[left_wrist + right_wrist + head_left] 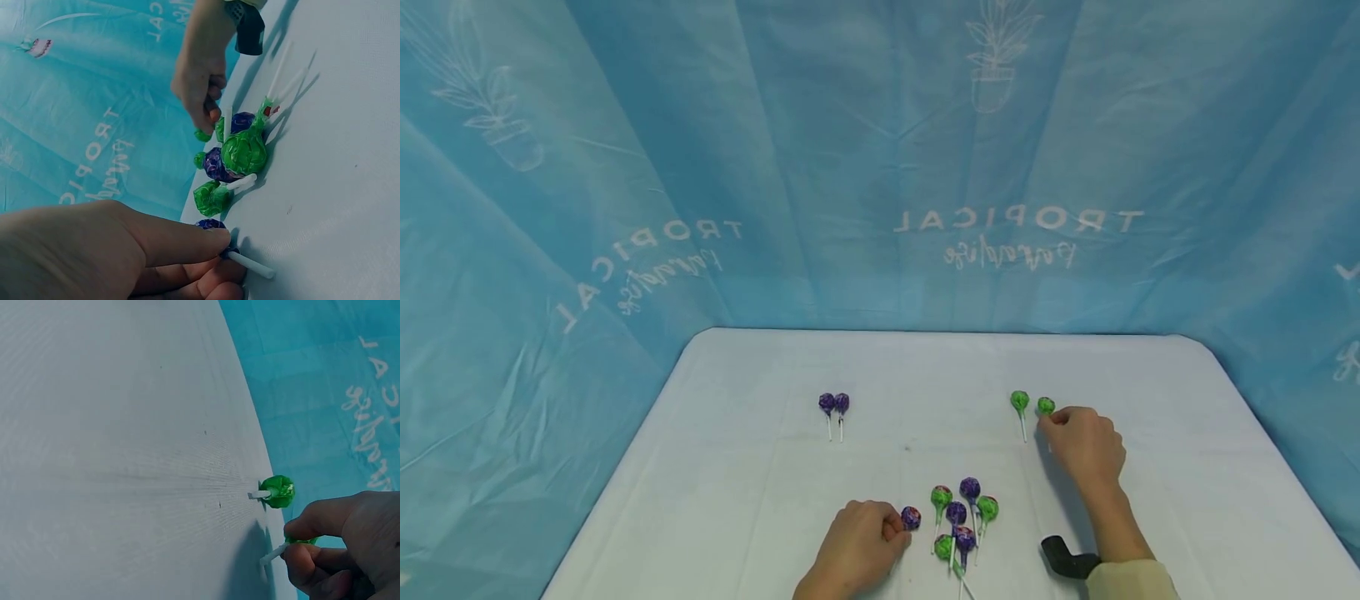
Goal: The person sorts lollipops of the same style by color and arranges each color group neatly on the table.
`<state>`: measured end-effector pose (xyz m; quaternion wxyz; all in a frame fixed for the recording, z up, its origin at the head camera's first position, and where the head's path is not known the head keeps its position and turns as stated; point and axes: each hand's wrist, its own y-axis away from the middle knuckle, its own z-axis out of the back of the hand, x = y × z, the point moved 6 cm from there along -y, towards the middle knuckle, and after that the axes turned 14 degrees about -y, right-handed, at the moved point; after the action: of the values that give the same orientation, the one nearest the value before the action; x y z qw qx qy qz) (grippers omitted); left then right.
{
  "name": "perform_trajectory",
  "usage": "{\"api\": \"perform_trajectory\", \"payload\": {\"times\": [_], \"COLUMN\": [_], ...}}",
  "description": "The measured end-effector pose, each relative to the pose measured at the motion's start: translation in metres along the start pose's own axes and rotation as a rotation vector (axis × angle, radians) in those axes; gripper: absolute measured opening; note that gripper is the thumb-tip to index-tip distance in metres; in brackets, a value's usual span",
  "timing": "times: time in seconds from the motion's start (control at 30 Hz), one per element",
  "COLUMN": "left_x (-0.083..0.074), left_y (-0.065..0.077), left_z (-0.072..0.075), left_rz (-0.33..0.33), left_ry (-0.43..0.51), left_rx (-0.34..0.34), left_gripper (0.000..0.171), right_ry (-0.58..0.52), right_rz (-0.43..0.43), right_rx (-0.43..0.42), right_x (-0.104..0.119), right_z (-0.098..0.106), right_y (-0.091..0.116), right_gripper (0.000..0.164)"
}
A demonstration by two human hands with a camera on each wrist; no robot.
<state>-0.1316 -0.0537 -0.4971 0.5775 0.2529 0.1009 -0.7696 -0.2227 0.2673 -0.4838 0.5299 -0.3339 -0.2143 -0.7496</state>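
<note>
Between thumb and fingers, my left hand (pixel 859 546) pinches a purple-wrapped lollipop (pixel 911 518) just left of the mixed pile. Its white stick (pixel 253 265) pokes out past the thumb in the left wrist view. My right hand (pixel 1086 446) is at the back right, pinching a green lollipop (pixel 1046 406) near the base of its head. Another green lollipop (pixel 1019 402) lies just to the left of that one, stick toward me. Green and purple lollipops overlap in the pile, among them a green one (pixel 942 497) and a purple one (pixel 970 487).
Two purple lollipops (pixel 827 403) lie side by side at the back left, sticks toward me. Everything rests on a white-covered table (pixel 737 483). Blue printed curtains (pixel 850 167) hang behind and beside it. A black wrist mount (pixel 1066 560) sits at my right sleeve.
</note>
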Motion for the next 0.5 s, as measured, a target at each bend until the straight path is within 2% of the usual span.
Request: {"api": "perform_trajectory", "payload": {"times": [0.1,0.3,0.5], "left_x": [0.0017,0.0020,0.0015], "left_y": [-0.0025,-0.0006,-0.0005], "left_z": [0.0031,0.0003,0.0006], "left_rz": [0.016,0.026,0.007], "left_ry": [0.007,0.001,0.014], "left_rx": [-0.004,-0.002,-0.017], "left_gripper": [0.017,0.017,0.017], "right_ry": [0.004,-0.003,0.006], "right_rz": [0.012,0.030,0.042], "right_rx": [0.018,0.015,0.023], "right_x": [0.0035,0.0011,0.0012], "right_z": [-0.0034,-0.0058,-0.0086], "right_y": [-0.0071,-0.0067,-0.0119], "right_gripper": [0.030,0.025,0.025]}}
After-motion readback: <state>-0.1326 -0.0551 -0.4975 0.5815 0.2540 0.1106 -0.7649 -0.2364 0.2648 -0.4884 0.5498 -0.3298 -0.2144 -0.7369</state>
